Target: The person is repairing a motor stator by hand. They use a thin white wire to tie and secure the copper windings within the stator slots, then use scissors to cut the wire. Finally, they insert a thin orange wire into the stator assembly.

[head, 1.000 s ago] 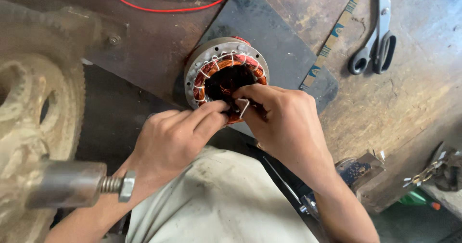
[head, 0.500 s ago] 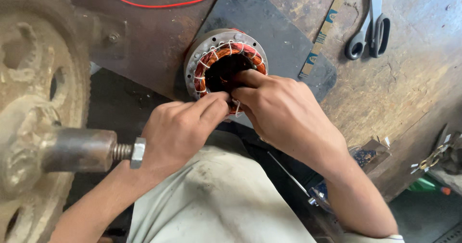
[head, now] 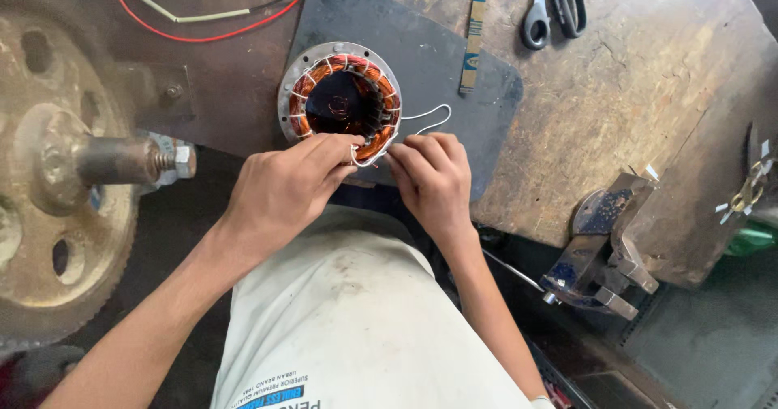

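- Worn wooden workbench [head: 648, 117], scratched and stained, lit evenly by soft light.
- Dark mat [head: 454, 77] near its front edge.
- Blue vise [head: 604, 255] clamped at the front right edge.
- Large toothed wheel [head: 49, 215] left of the bench.

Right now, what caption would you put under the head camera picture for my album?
Left hand and right hand pinch white thread at the near rim of a copper-wound stator on a dark mat, scissors beyond.

left hand [head: 279, 190] and right hand [head: 433, 178] side by side, fingertips pinched, forearms angled inward
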